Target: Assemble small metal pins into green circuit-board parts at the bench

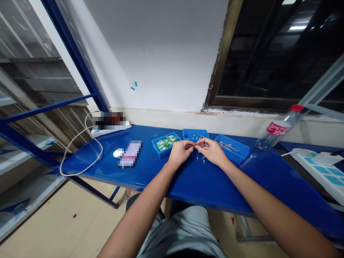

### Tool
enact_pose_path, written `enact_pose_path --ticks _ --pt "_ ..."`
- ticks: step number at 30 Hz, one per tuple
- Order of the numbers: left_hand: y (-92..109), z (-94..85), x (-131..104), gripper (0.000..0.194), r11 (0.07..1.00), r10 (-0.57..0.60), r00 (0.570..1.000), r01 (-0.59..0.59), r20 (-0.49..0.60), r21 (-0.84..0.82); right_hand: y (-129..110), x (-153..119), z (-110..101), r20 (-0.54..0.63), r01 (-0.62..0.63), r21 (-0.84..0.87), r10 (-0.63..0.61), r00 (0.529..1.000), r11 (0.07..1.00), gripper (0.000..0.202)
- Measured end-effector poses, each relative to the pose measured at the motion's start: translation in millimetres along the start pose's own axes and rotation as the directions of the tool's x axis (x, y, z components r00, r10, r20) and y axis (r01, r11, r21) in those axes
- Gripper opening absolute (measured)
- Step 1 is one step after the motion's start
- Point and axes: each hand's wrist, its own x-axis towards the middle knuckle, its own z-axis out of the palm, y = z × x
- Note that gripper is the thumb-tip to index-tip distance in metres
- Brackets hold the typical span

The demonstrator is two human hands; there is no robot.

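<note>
Over the middle of the blue table, my left hand [181,149] and my right hand [210,148] meet fingertip to fingertip. Both are closed in a pinch; whatever lies between the fingers is too small to name. Just below them a thin metal piece [197,157] and another small metal part [203,160] rest on the tabletop. Beside my left hand stands a blue tray [160,154] holding green and whitish pieces [167,142]. Behind the hands is a second blue tray [188,133] with small metal parts. Right of my right hand, a third blue tray [243,152] contains thin metal rods [228,147].
A clear bottle with a red cap [278,127] stands at the back right, near a white power strip [319,168]. On the left lie a blurred pinkish flat object [130,154], a white round item [117,153] and a looping white cable [80,172]. The blue table [209,190] backs onto a wall.
</note>
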Motion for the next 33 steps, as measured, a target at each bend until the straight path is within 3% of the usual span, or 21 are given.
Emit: enact_pose_path --ticks 7,12,16,21,33 --pt "0 2.3 0 0.026 0.991 0.004 1.0 -0.007 -0.019 -0.134 -3 -1 2 0.004 0.024 -0.025 -0.024 1.0 0.999 0.025" --pt "12 -3.3 -3 0.014 1.0 -0.005 1.0 0.004 -0.027 -0.016 -5 -1 -1 -0.02 0.063 -0.17 -0.067 0.998 0.983 0.019" --pt "17 -6.4 -4 0.027 0.998 -0.045 0.999 0.045 0.01 0.046 -8 -2 -3 -0.014 0.053 -0.115 -0.055 0.998 0.992 0.018" --pt "9 -3.5 -3 0.02 0.998 -0.058 0.998 0.058 0.028 0.012 -10 -2 -1 0.012 0.084 -0.118 -0.084 0.996 0.989 0.015" --pt "0 -0.4 -1 0.022 0.999 -0.011 1.0 0.009 0.027 0.053 0 1 2 -0.032 -0.013 -0.01 0.013 0.999 1.0 0.031"
